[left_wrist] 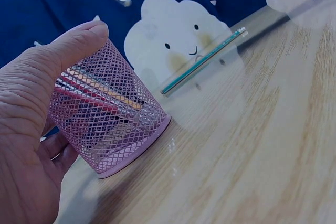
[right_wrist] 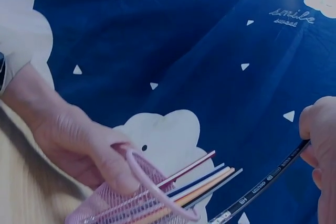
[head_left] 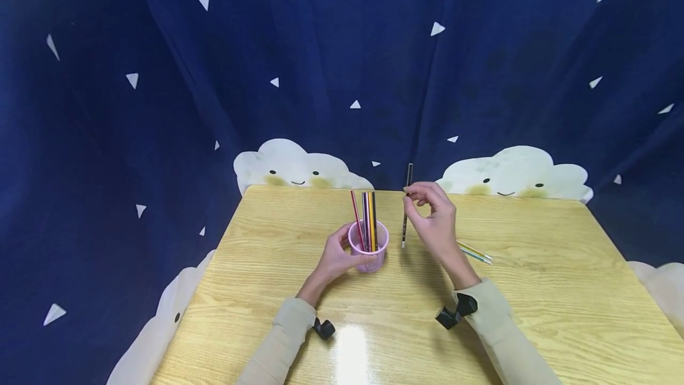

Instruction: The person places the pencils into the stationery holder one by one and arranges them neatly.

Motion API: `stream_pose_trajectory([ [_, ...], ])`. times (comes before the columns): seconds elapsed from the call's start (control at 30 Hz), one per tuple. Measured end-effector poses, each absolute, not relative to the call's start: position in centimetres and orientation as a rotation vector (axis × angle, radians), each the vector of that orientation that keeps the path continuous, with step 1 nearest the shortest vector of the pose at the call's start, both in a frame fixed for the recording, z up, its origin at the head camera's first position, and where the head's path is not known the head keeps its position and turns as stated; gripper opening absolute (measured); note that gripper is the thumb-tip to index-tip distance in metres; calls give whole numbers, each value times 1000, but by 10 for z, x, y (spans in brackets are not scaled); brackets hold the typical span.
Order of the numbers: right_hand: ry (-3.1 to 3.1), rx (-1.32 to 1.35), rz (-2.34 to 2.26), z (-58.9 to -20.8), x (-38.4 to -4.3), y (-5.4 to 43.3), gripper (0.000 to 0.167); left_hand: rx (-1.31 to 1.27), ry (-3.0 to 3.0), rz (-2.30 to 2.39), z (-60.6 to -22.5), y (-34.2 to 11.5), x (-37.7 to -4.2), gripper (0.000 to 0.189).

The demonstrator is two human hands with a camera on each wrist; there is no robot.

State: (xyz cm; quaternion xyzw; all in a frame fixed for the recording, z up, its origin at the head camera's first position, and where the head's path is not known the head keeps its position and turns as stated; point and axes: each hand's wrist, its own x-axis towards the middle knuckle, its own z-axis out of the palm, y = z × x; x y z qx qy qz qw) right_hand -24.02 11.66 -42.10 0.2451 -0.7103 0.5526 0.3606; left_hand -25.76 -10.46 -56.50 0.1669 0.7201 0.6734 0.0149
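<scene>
My left hand [head_left: 338,257] grips a pink mesh pencil cup [left_wrist: 113,108], with the thumb over its near side by the rim. Several pencils [head_left: 370,218] stand in the cup, among them a red one that leans left and a yellow one. To the right of the cup, my right hand [head_left: 435,218] pinches a black pencil [right_wrist: 257,187] between thumb and fingers. That pencil hangs nearly upright above the table, its white-tipped eraser end down and level with the cup's rim in the head view.
Teal and yellow pencils [head_left: 475,252] lie on the wooden table [head_left: 534,290], right of the cup and beside my right wrist. A dark blue curtain [head_left: 320,64] with white clouds hangs behind the table's far edge.
</scene>
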Motion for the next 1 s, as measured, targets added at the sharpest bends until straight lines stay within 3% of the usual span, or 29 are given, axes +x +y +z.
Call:
stream_pose_trajectory([
  [0.47, -1853, 646, 1471, -431, -249, 91, 18, 586, 2279, 2101, -567, -107, -257, 86],
  [0.7, -1947, 716, 1375, -477, -275, 89, 21, 594, 2279, 2107, -567, -107, -259, 86],
  [1.0, -2115, 748, 1339, -492, -269, 80, 19, 608, 2271, 2125, -569, -106, -259, 84],
])
